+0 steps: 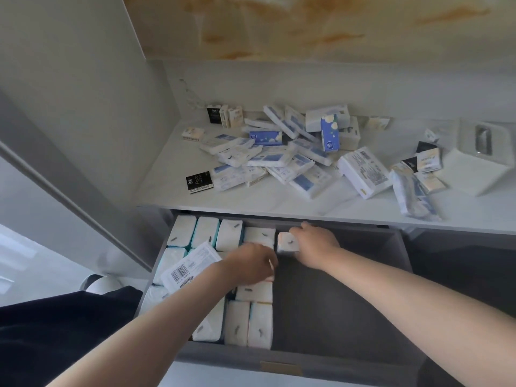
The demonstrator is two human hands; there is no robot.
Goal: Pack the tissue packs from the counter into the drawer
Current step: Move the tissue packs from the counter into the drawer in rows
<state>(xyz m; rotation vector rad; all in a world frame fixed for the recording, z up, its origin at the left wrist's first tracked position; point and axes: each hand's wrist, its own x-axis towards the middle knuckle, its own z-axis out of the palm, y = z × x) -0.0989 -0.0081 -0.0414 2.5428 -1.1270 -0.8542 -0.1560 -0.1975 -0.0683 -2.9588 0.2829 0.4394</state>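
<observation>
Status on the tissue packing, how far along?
Done: white tissue packs fill the left side of the grey drawer in rows. In hand: right hand grips a small white pack at the back row; left hand is on the rows. Left: a big pile of blue, white and black packs on the white counter.

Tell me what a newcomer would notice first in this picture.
A jumbled pile of tissue packs sprawls across the white counter. Below, in the open drawer, white packs fill the left half, and the right hand grips a small pack beside them.
</observation>
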